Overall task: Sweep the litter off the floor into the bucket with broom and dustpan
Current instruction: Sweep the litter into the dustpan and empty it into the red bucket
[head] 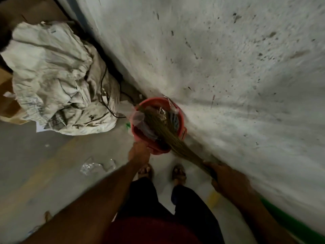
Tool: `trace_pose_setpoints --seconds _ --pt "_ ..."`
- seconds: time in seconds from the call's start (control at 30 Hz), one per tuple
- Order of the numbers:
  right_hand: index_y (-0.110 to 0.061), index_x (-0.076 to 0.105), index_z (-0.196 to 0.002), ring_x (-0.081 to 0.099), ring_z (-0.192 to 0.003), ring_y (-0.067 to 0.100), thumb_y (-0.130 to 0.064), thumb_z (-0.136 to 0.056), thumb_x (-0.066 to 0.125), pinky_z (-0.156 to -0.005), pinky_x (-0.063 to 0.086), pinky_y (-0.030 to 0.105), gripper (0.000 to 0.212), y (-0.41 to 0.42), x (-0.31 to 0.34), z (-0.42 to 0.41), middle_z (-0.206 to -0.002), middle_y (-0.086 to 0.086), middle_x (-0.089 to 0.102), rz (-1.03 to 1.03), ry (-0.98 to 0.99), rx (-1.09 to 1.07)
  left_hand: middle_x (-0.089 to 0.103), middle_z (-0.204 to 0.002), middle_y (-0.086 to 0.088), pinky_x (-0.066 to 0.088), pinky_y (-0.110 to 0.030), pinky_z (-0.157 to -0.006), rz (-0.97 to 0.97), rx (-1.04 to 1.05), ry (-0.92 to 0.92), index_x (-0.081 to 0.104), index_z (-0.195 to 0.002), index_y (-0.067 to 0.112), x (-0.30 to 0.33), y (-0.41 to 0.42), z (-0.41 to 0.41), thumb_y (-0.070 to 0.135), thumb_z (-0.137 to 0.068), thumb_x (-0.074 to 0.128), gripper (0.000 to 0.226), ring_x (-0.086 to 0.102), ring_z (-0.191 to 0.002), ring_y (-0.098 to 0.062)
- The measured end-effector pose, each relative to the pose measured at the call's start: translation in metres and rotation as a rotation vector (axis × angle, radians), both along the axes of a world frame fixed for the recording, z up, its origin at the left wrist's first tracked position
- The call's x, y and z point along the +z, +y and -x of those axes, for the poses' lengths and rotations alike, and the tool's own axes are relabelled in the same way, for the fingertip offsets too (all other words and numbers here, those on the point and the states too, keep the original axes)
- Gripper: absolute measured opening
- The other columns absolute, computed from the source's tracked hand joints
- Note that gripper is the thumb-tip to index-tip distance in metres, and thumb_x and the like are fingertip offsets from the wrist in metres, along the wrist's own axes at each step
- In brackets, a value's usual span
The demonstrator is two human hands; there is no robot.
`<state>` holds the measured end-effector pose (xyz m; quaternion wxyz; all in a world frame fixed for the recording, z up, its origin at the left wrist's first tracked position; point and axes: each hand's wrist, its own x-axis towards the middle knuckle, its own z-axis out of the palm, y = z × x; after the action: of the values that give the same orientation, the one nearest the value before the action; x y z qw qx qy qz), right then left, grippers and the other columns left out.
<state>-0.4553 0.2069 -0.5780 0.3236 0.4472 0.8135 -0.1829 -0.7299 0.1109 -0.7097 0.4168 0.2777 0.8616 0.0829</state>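
A red bucket (pixel 180 118) stands on the floor against the white wall, with plastic wrappers and paper scraps inside. My left hand (pixel 139 153) grips a red dustpan (pixel 156 149) held at the bucket's near rim. It is too blurred to tell whether the pan touches the rim. My right hand (pixel 226 176) grips the bound end of a grass broom (pixel 167 131). The broom's bristles reach up across the dustpan and into the bucket. Crumpled clear plastic litter (pixel 95 166) lies on the floor to the left of my feet.
A large dirty white sack (pixel 61 81) with a black cord over it lies left of the bucket, with cardboard (pixel 10 106) behind it. The rough white wall (pixel 228 67) fills the right side. A green object (pixel 284 221) shows at the bottom right. My sandalled feet (pixel 178 173) stand just below the bucket.
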Motion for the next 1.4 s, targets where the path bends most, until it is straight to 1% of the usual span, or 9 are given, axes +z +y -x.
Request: trace_pose_setpoints --seconds 0.1,0.2,0.4,0.57,0.7,0.97,1.13,1.27,1.4 --pt "-0.046 0.028 -0.148 0.040 -0.063 0.008 -0.022 -0.098 0.045 -0.046 0.020 0.018 0.058 0.005 -0.033 0.016 -0.109 -0.002 0.053 0.013 0.027 -0.031 0.059 -0.107 -0.001 0.047 -0.017 -0.080 0.016 -0.078 -0.010 0.062 -0.108 0.027 -0.010 0.024 0.006 0.016 -0.096 0.055 0.017 0.058 -0.111 -0.022" --pt "-0.042 0.028 -0.151 0.055 -0.085 0.018 -0.021 -0.099 0.043 -0.058 0.030 0.020 0.057 0.007 -0.051 0.024 -0.115 0.001 0.053 -0.084 0.014 -0.042 0.056 -0.129 -0.010 0.044 -0.037 -0.097 0.169 -0.168 0.188 0.056 -0.128 0.015 -0.013 0.038 0.010 0.025 -0.097 0.052 0.033 0.054 -0.121 -0.031" --pt "-0.041 0.026 -0.151 0.062 -0.097 0.023 -0.017 -0.098 0.042 -0.071 0.049 0.032 0.061 -0.008 -0.043 0.007 -0.122 0.004 0.051 -0.182 0.011 -0.102 0.063 -0.119 -0.016 0.049 -0.038 -0.086 0.188 -0.399 0.328 0.071 -0.109 0.012 0.009 0.043 0.016 0.018 -0.085 0.063 0.026 0.061 -0.111 -0.034" --pt "-0.043 0.023 -0.150 0.062 -0.079 0.025 -0.014 -0.094 0.047 -0.060 0.053 0.036 0.067 -0.024 -0.026 -0.012 -0.117 0.007 0.051 -0.218 0.057 -0.177 0.065 -0.094 -0.010 0.039 -0.009 -0.043 0.102 -0.260 0.256 0.068 -0.109 0.000 0.017 0.030 0.019 0.014 -0.090 0.060 0.025 0.062 -0.073 -0.018" --pt "-0.042 0.025 -0.150 0.059 -0.069 0.023 -0.014 -0.091 0.054 -0.054 0.051 0.036 0.071 -0.039 -0.017 -0.028 -0.111 0.007 0.051 -0.259 0.074 -0.184 0.064 -0.118 -0.012 0.052 -0.036 -0.084 0.186 -0.303 0.360 0.068 -0.113 0.013 0.041 0.014 0.020 0.015 -0.085 0.062 0.028 0.063 -0.110 -0.032" --pt "-0.046 0.017 -0.151 0.042 -0.065 0.014 -0.017 -0.096 0.048 -0.048 0.036 0.027 0.070 -0.034 0.004 -0.023 -0.116 0.003 0.046 -0.283 0.093 -0.137 0.058 -0.129 -0.009 0.049 -0.040 -0.092 0.167 -0.240 0.313 0.061 -0.125 0.023 0.035 -0.029 0.040 0.026 -0.088 0.053 0.039 0.057 -0.120 -0.028" --pt "-0.042 0.031 -0.150 0.035 -0.058 0.009 -0.020 -0.093 0.055 -0.043 0.014 0.019 0.065 -0.027 0.019 -0.007 -0.112 0.006 0.055 -0.218 0.221 -0.096 0.060 -0.117 -0.015 0.049 -0.044 -0.089 0.056 -0.170 0.229 0.062 -0.119 0.021 0.046 -0.054 0.036 0.033 -0.091 0.043 0.035 0.057 -0.111 -0.035" --pt "-0.044 0.020 -0.152 0.037 -0.060 0.002 -0.037 -0.098 0.046 -0.048 0.025 0.016 0.060 -0.020 0.034 0.001 -0.109 0.000 0.055 -0.084 0.394 -0.076 0.056 -0.120 -0.020 0.044 -0.043 -0.093 -0.037 0.104 0.209 0.054 -0.123 0.011 0.069 -0.081 0.013 0.030 -0.097 0.045 0.033 0.053 -0.115 -0.036" --pt "-0.041 0.023 -0.151 0.047 -0.093 0.002 -0.032 -0.097 0.055 -0.070 0.035 0.013 0.064 -0.008 0.049 -0.005 -0.131 -0.006 0.054 0.157 0.559 -0.055 0.057 -0.116 -0.018 0.045 -0.044 -0.087 -0.118 0.321 0.250 0.049 -0.113 0.007 0.095 -0.107 -0.010 0.029 -0.097 0.048 0.027 0.056 -0.111 -0.035"
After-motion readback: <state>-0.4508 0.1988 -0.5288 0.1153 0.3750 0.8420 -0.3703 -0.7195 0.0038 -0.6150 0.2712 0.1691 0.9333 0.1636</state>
